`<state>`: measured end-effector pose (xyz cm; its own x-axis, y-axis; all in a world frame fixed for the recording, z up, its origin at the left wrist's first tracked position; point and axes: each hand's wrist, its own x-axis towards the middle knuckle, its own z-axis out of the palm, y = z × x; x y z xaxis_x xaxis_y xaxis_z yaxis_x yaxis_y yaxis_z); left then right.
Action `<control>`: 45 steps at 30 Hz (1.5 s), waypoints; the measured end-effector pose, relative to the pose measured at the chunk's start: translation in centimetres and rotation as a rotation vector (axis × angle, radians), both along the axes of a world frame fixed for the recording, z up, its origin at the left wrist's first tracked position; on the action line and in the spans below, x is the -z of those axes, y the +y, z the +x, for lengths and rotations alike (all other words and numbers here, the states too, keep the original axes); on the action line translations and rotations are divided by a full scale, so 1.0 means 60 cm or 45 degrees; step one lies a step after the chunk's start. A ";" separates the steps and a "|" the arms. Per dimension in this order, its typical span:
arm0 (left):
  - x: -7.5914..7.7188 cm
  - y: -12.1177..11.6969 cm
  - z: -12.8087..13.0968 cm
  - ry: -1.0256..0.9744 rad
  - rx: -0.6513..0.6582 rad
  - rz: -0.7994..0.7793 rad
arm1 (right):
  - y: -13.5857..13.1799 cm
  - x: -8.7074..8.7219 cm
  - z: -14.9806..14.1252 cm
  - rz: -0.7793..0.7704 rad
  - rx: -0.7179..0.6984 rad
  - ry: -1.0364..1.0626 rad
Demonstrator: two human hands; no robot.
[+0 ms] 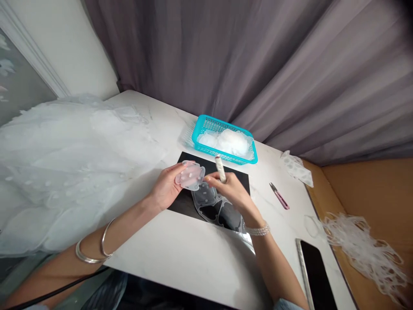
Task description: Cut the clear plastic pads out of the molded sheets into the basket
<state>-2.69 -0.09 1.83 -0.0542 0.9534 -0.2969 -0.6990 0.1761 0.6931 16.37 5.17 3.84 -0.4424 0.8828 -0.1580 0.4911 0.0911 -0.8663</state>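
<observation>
So here's the setup: the left hand (166,187) has a small clear plastic piece (191,175), a rounded square with a few white dots on it, and the grip there is closed, pinching it between thumb and fingers, just above a black mat (183,206). The right hand (227,192) is pinching a white pen-like stick (221,168) upright in its fingers, right beside that piece. I can't tell if the tip is actually touching it, since the fingers hide that end.

Tip from looking at it: holding the piece by its edge seems smart, since it leaves the middle open, and keeping both hands close over the dark mat should make the clear plastic easier to see.

A bigger clear shaped sheet (211,204) lies on the mat under the hands. Behind it is a blue plastic basket (201,129) of white fluffy stuff (226,142). Pink-handled snips (279,196) sit on the marble counter (180,258), near a black phone (314,275). White tulle (64,172) spreads out on the left, and clear mesh scraps (364,254) lie on cardboard (355,181) on the right.
</observation>
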 end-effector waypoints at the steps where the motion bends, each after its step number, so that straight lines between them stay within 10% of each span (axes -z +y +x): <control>1: 0.000 0.000 0.001 0.003 0.010 0.001 | -0.005 0.003 -0.006 -0.058 -0.062 0.030; 13: 0.000 -0.005 -0.004 0.044 0.170 -0.014 | 0.008 0.015 0.008 -0.174 0.073 0.236; 21: 0.012 -0.021 -0.004 0.291 0.896 -0.045 | -0.010 -0.010 0.000 0.064 -0.122 0.100; 29: 0.016 -0.024 0.010 0.212 0.559 -0.133 | -0.013 0.079 0.072 0.690 0.116 -1.018; 34: 0.003 -0.029 0.015 0.192 0.456 -0.161 | -0.017 0.109 0.103 0.908 0.027 -1.209; 40: -0.009 -0.037 0.017 0.075 0.363 -0.179 | 0.004 0.093 0.262 0.910 0.448 -1.279; 45: -0.025 -0.042 0.019 -0.034 0.338 -0.085 | 0.018 0.138 0.381 0.643 0.636 -1.424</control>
